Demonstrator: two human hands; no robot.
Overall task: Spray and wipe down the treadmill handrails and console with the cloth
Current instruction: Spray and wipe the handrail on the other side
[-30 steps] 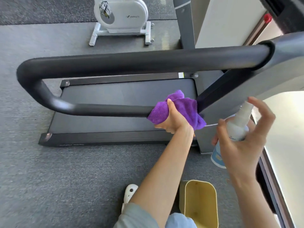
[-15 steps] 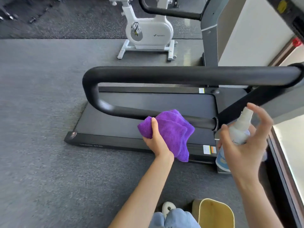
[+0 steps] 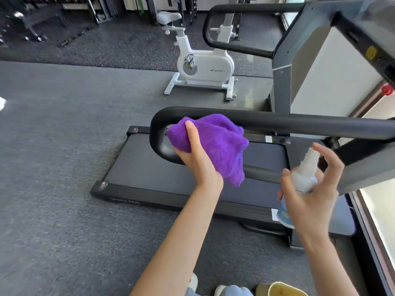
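A black looped handrail (image 3: 299, 123) of the treadmill runs across the middle of the view. My left hand (image 3: 198, 161) grips a bunched purple cloth (image 3: 215, 139) and holds it against the curved left end of that rail, between its upper and lower bars. To the right, my right hand (image 3: 310, 195) holds a white spray bottle (image 3: 303, 178) upright, its nozzle near the lower bar. The grey console (image 3: 363, 24) rises at the upper right, partly cut off. The far handrail (image 3: 230, 45) shows behind it.
The treadmill deck (image 3: 149, 167) lies on grey gym flooring below the rail. A white exercise bike (image 3: 203, 65) stands behind. Dark weight racks line the back wall. A yellow bin (image 3: 280, 289) sits by my feet. A bright window (image 3: 380, 210) runs along the right.
My left hand has slid the cloth leftward along the lower bar, from its right end up into the curved left end. The view has tilted up. The right hand keeps the bottle.
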